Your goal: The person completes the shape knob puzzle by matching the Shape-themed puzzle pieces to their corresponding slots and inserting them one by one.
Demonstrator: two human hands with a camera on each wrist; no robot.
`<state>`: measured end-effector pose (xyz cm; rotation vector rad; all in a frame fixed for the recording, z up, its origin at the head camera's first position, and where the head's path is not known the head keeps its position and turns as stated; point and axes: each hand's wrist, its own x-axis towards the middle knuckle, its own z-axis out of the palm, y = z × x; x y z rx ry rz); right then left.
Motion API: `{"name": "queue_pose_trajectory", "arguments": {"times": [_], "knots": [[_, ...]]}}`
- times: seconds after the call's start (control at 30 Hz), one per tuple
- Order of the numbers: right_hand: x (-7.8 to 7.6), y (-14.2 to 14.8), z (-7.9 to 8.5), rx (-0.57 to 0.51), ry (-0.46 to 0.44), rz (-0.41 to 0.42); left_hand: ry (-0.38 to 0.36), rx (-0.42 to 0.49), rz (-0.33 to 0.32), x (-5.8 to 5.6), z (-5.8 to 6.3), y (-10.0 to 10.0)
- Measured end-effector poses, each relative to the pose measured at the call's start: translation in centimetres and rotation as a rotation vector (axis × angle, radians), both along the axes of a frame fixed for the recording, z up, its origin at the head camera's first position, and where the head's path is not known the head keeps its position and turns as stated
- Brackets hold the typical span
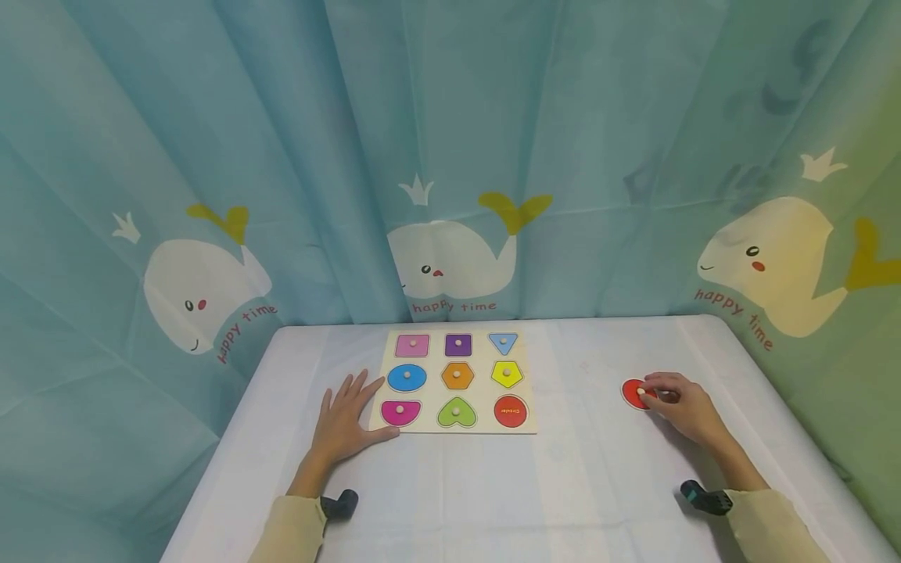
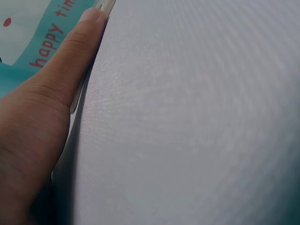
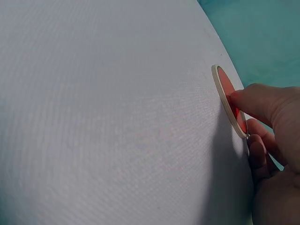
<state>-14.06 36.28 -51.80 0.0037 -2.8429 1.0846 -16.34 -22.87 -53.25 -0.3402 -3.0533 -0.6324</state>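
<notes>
A cream shape-puzzle board [image 1: 486, 391] lies flat at the middle of the table, bearing coloured shapes with small knobs. Its red round recess [image 1: 510, 411], at the front right corner, holds no knobbed piece and shows printed lettering. My left hand [image 1: 345, 426] spreads its fingers at the board's left edge, the thumb along the front left corner. Off to the right, my right hand [image 1: 686, 407] pinches the knob of a red round puzzle piece [image 1: 629, 394] between thumb and fingers. In the right wrist view, the red disc [image 3: 226, 86] shows a pale wooden rim, with its shadow beneath.
The table [image 1: 479, 500] wears a white cloth. Behind it hangs a blue-green curtain [image 1: 450, 117] printed with whales. A dark wrist camera [image 1: 341, 505] sits at the left sleeve, and another wrist camera [image 1: 705, 498] at the right one.
</notes>
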Motion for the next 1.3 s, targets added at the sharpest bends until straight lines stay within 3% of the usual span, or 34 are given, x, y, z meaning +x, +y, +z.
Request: {"name": "queue_pose_trajectory", "arguments": {"times": [0.3, 0.6, 0.77, 1.3], "knots": [[-0.5, -1.0, 1.0, -0.003, 0.014, 0.024, -0.020, 0.002, 0.006, 0.1, -0.2, -0.1], [-1.6, -4.2, 2.0, -0.029, 0.074, 0.054, -0.025, 0.003, 0.008, -0.2, -0.4, -0.5], [-2.1, -6.1, 1.9, -0.060, 0.108, 0.067, -0.030, 0.012, 0.009, -0.1, -0.2, -0.5], [-2.4, -12.2, 1.3, -0.131, 0.086, 0.107, -0.020, 0.024, -0.002, 0.1, 0.2, -0.1]]}}
